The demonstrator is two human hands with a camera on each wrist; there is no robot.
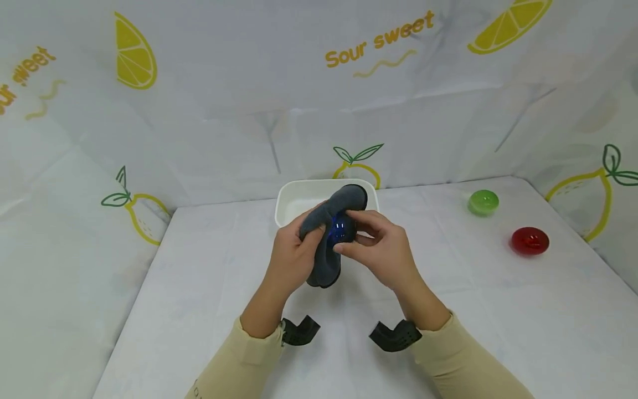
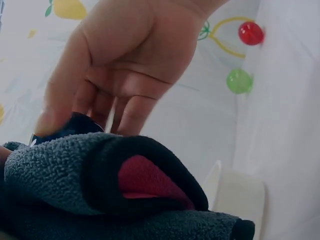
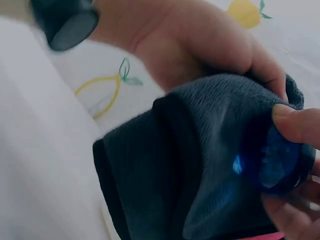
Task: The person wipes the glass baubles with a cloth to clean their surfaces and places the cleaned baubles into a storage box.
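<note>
In the head view my left hand [image 1: 295, 257] grips a folded dark grey cloth [image 1: 326, 269], with the thumb on its near face. The cloth has black edging, and a pinkish-red inner side [image 2: 145, 177] shows in the left wrist view. Against the cloth sits a small, shiny, translucent blue bowl [image 3: 277, 160]. My right hand [image 1: 386, 246] holds this bowl by its edge between thumb and fingers. Part of the bowl is covered by the cloth and the fingertips.
Behind the hands stands a white rectangular tub [image 1: 299, 194], partly hidden by the cloth. To the right on the white-covered table [image 1: 209, 310] are a small translucent green bowl [image 1: 483, 203] and a rounded translucent red piece [image 1: 530, 241]. A lemon-print sheet [image 1: 224, 83] rises at the back.
</note>
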